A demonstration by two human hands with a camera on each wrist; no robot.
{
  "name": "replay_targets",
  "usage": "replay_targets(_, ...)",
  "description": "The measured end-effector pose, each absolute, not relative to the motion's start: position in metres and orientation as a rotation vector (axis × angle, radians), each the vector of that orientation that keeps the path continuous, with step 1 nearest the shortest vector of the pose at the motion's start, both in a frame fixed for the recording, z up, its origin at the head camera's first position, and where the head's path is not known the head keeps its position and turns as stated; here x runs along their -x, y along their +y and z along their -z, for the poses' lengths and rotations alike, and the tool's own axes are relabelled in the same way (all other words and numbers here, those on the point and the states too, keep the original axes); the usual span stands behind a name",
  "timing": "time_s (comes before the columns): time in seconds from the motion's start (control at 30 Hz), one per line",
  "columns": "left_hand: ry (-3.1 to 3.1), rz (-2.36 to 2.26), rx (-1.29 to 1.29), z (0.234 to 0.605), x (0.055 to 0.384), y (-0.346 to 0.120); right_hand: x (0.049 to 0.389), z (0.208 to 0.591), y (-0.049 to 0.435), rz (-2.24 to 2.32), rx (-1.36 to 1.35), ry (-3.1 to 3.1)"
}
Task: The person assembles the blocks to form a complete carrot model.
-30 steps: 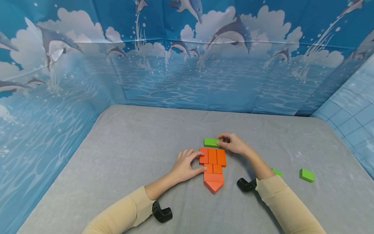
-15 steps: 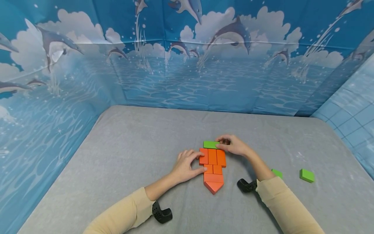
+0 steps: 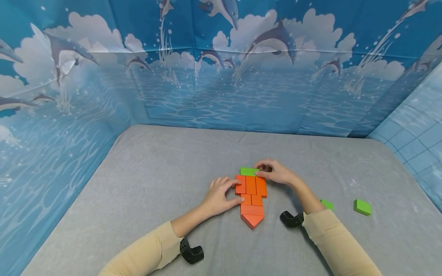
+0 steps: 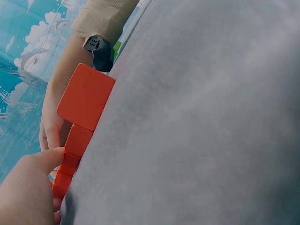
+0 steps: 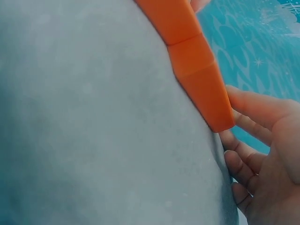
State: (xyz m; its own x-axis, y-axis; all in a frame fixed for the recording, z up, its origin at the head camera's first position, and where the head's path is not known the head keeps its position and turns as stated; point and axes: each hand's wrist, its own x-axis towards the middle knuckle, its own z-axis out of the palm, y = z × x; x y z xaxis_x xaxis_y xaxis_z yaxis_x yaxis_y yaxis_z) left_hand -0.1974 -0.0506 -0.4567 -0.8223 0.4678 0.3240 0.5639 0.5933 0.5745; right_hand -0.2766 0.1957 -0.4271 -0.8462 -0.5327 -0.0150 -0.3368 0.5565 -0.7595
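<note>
In the head view, orange blocks (image 3: 251, 185) lie flat and fitted together, with a pointed block (image 3: 252, 221) at the near end. A green rectangular block (image 3: 248, 171) lies against the far edge of the orange group. My right hand (image 3: 275, 172) pinches that green block by its right end between thumb and fingers. On the left side, my left hand (image 3: 218, 194) rests its index finger on the upper left orange block (image 3: 240, 189) and its thumb against a small orange block (image 3: 246, 199). The left wrist view shows the left thumb (image 4: 52, 159) at the row of orange blocks (image 4: 78, 139).
A loose green block (image 3: 362, 207) lies at the right, and another green block (image 3: 327, 204) is partly hidden behind the right forearm. Grey cloth (image 3: 165, 172) covers the table. A dolphin-print curtain (image 3: 221, 92) stands along the back and left.
The right hand has drawn the green block slightly nearer, closing the gap to the orange blocks. The left hand stays in place.
</note>
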Motion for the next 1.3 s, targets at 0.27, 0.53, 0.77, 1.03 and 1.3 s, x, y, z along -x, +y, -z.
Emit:
replay_targets(0.27,-2.665,1.041,0.879,0.457,0.197,-0.050,0.261,0.404,0.218,1.306,0.769,2.716)
replay_targets(0.53,-2.639,1.048,0.882,0.459,0.198,-0.051,0.223,0.378,0.275,1.212,0.648,2.911)
replay_targets(0.77,-2.642,1.038,0.875,0.461,0.198,-0.052,0.195,0.397,0.346,1.162,0.539,3.040)
replay_targets(1.03,-2.655,1.051,0.869,0.460,0.197,-0.051,0.172,0.435,0.420,0.944,0.210,3.144)
replay_targets(1.3,-2.642,1.028,0.862,0.463,0.199,-0.049,0.145,0.423,0.419,0.802,0.043,3.058)
